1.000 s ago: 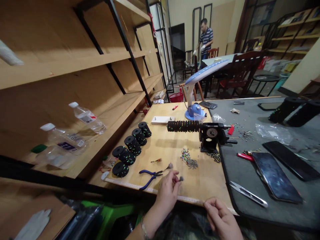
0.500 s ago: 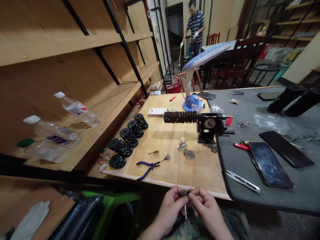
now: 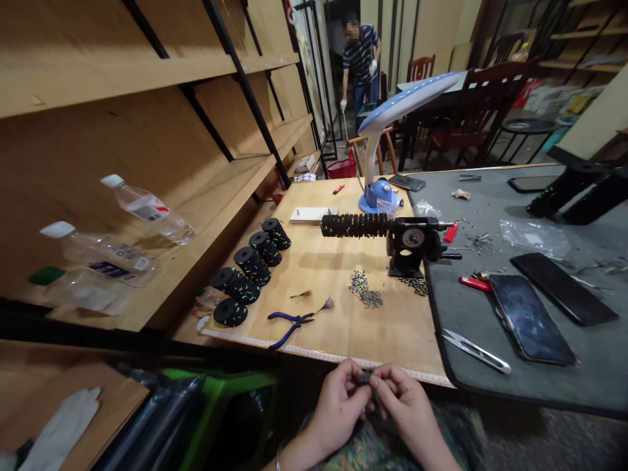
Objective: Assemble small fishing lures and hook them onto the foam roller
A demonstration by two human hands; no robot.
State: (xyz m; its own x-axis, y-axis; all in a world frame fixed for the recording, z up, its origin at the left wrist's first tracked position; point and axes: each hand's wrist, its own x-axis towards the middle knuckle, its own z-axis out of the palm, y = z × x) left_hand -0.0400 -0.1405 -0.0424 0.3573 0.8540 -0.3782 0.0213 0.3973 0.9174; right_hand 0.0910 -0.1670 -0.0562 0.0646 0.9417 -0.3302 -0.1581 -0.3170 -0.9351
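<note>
My left hand (image 3: 342,400) and my right hand (image 3: 398,400) are close together below the table's front edge. The fingers of both are pinched on a small dark item (image 3: 364,378), too small to name and mostly covered by the fingertips. Ahead, on the wooden table (image 3: 314,255), lie a pile of small coloured beads (image 3: 360,282) with grey metal bits (image 3: 373,299) and blue-handled pliers (image 3: 290,327). Behind them a black winding device (image 3: 411,242) carries a dark, cord-wrapped roll (image 3: 354,225).
Several black spools (image 3: 230,313) line the table's left side. A blue lamp (image 3: 380,196) stands behind the roll. On the grey mat (image 3: 471,314) at right are phones (image 3: 532,317) and silver snips (image 3: 475,350). A shelf (image 3: 206,242) holds bottles. A person (image 3: 362,55) stands far back.
The person in the background has moved left and bends lower. My hands remain together, and the white strip that hung below the fingers no longer shows. The view has shifted slightly.
</note>
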